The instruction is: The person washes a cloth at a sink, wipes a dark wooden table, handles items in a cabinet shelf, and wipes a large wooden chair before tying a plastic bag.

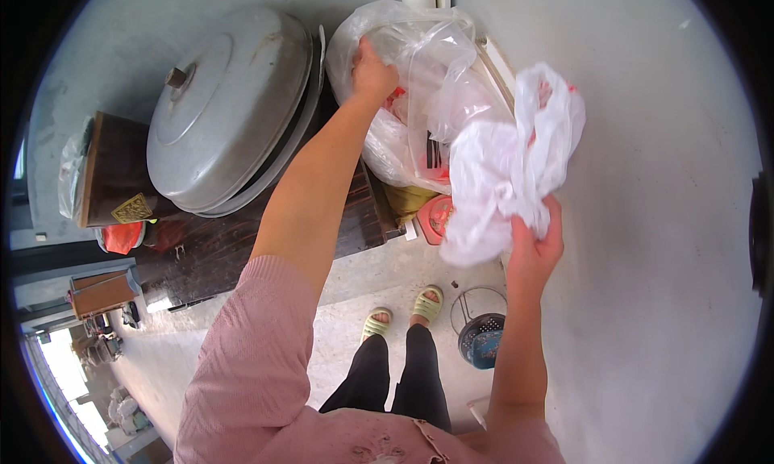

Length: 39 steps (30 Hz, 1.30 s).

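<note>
A large clear plastic bag stands open against the wall, with white and red crumpled plastic bags inside it. My left hand is at the upper left of this bag, fingers bent against its film; how firmly they hold it cannot be told. In front of the wall at the right, my right hand grips a crumpled white plastic bag with faint pink marks, lifted beside the clear bag. Beneath the white bag, a red plastic container is partly hidden.
A large aluminium lidded pan stands on a dark wooden cabinet, beside a brown box. The grey wall bounds the right side. On the floor, a stand holds a perforated basin and a blue basin.
</note>
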Motion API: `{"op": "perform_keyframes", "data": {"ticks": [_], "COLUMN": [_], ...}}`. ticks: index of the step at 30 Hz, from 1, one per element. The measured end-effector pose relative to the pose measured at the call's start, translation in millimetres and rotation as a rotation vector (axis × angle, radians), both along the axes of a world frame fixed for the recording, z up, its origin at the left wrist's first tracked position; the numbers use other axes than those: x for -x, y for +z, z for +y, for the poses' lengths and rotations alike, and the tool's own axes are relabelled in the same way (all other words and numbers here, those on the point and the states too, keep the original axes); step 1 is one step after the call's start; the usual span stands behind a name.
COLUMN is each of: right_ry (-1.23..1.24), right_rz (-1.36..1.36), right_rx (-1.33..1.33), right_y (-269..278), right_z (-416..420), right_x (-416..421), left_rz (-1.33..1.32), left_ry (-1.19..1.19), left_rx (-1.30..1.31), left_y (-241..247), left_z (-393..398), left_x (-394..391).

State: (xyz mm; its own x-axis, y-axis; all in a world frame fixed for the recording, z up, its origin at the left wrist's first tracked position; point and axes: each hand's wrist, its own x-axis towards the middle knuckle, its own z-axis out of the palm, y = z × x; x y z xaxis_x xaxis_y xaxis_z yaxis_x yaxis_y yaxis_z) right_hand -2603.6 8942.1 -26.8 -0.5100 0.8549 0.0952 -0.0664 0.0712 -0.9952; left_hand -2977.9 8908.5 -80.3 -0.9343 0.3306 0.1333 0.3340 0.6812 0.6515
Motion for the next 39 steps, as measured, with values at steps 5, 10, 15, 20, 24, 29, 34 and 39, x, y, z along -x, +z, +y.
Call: {"op": "perform_keyframes", "data": {"ticks": [5,10,15,20,24,29,34,39], "right_ry": [0.114,0.226,0.325,0.450,0.501,0.518,0.619,0.675], "right_rz": [-0.147,-0.354,-0.703,-1.017,-1.048,-1.026,-0.643,-0.415], "right_rx": [-0.465,-0.723,-0.890,-0.940,-0.858,-0.946,-0.937,-0.694], "right_y": [-38,-106,-124,-128,-136,-199,-173,-130], "right_z": [28,45,53,84,74,128,126,123], "right_x": [98,149,194,254,287,304,295,265], "left_rz": [-0.501,-0.584,-0.631,-0.696,-0.749,-0.990,-1.093,-1.103], "left_ry": [0.004,0.000,0.084,0.172,0.266,0.353,0.217,0.065], "left_rx": [-0.300,-0.743,-0.955,-1.228,-1.228,-1.357,-1.388,-1.449], "left_y": [18,80,99,104,101,96,85,62], "left_z": [-9,-39,-105,-164,-206,-211,-232,-240], "left_x": [-1,-63,-127,-173,-183,-185,-188,-187]}}
